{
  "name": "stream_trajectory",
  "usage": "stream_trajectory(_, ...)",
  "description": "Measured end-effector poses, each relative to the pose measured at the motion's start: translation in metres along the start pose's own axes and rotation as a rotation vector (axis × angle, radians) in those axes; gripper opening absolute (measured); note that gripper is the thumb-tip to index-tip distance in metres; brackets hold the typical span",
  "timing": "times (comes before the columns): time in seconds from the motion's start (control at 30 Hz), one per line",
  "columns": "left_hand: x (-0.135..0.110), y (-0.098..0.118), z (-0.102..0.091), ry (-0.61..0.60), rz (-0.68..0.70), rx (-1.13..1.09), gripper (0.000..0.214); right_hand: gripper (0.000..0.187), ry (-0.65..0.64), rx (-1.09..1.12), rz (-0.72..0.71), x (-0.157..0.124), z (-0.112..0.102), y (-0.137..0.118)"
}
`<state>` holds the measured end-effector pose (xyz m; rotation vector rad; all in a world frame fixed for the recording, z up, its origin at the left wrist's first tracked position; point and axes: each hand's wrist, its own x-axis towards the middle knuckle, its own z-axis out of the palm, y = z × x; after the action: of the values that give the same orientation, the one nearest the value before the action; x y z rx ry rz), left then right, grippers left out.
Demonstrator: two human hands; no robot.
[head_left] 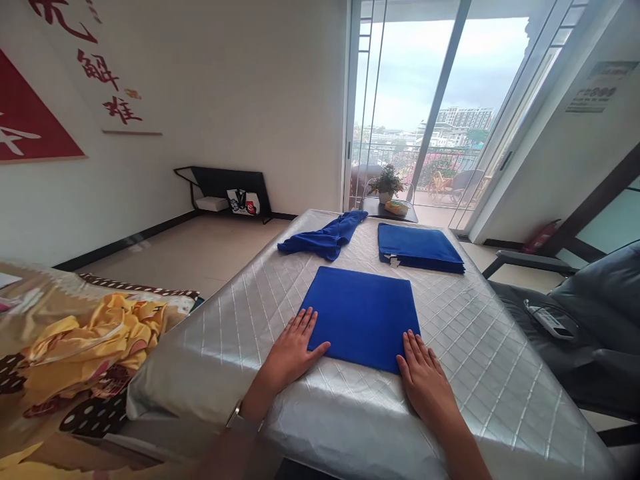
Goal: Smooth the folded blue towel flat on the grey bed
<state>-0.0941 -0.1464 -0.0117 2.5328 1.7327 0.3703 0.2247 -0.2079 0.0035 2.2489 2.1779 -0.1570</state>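
Observation:
A folded blue towel lies flat on the silver quilted table right in front of me. My left hand rests open, fingers stretched out, on the towel's near left corner. At the near right corner my right hand lies flat and open, fingertips touching the towel's edge. Farther back on the right sits a stack of folded blue towels. An unfolded, crumpled blue towel lies at the far left of the table.
A bed or sofa with a yellow patterned cover stands to my left. To the right is a dark chair with a remote control. A small table with a potted plant stands by the glass balcony doors. A black shelf leans at the back wall.

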Motion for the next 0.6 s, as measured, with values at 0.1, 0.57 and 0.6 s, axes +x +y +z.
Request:
stream_trajectory(0.1, -0.001, 0.001, -0.002, -0.022, -0.015, -0.014, 0.087, 0.063, -0.013, -0.001, -0.001, 0.0, -0.003, 0.0)
stream_trajectory(0.57, -0.001, 0.001, 0.0, 0.004, -0.006, -0.039, 0.094, 0.063, 0.043, -0.11, -0.081, 0.046, -0.035, 0.005)
stream_trajectory(0.6, -0.001, 0.001, 0.0, 0.007, -0.007, -0.037, 0.094, 0.064, 0.032, -0.116, -0.077, 0.057, -0.039, 0.003)
